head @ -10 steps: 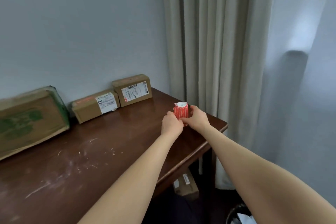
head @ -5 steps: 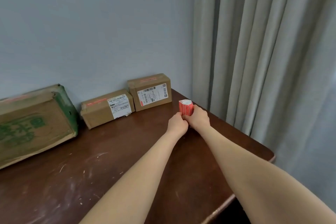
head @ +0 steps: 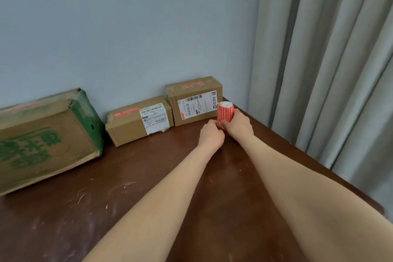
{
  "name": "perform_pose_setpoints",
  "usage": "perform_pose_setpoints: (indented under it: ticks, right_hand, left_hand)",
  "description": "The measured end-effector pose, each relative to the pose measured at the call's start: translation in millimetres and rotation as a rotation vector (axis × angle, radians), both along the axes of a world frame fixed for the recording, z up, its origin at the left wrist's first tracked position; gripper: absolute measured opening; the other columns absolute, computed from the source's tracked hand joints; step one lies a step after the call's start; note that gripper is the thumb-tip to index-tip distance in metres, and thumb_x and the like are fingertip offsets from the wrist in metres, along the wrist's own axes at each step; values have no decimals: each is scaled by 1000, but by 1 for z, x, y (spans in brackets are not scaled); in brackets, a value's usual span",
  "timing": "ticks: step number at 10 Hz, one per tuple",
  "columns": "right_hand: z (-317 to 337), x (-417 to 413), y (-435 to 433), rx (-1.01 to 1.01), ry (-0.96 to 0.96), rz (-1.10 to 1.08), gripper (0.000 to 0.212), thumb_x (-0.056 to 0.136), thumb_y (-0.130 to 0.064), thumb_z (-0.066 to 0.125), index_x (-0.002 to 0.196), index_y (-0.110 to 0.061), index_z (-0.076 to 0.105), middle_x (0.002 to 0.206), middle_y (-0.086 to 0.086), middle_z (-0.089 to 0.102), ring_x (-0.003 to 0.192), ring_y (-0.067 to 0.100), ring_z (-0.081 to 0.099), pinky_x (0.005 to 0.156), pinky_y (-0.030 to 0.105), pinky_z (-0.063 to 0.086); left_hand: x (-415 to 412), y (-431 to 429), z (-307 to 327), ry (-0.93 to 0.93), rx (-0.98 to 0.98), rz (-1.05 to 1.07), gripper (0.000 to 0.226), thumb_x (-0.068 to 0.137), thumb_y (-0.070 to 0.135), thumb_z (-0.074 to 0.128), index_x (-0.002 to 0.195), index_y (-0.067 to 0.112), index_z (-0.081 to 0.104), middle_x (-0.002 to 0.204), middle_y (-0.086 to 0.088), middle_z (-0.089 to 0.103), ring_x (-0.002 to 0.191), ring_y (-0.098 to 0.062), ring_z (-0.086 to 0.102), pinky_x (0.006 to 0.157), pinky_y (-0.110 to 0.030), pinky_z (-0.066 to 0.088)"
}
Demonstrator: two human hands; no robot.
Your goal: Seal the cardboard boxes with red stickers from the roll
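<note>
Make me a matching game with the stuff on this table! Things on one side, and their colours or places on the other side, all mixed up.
Things:
1. sticker roll
2. biggest box
3. taller small box
4. table

Clues:
A. dark brown with white scratches
B. green printing, far left
C. red, gripped by the right hand
D. light brown, white barcode label on its front

Pairs: 1-C, 2-B, 3-D, 4-A
</note>
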State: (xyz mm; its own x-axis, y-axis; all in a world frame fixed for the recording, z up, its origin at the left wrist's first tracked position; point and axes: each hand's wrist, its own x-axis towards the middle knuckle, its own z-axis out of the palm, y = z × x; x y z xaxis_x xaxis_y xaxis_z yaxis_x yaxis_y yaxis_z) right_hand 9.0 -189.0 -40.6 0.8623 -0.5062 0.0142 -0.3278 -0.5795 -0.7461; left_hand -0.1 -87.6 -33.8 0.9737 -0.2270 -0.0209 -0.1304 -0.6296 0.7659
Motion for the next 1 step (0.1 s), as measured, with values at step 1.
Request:
perform_pose_setpoints:
  ticks: [1]
  right_hand:
    - [0, -2, -2, -8, 6, 4, 51, 87, -35, 68, 129, -12, 51, 126, 12, 60, 116, 30, 57, 91, 39, 46]
  left_hand:
    - [-3, 5, 1, -17, 28, 11, 44, 95, 10, 45, 139, 12, 43, 138, -11, 49, 127, -26, 46, 100, -31, 38]
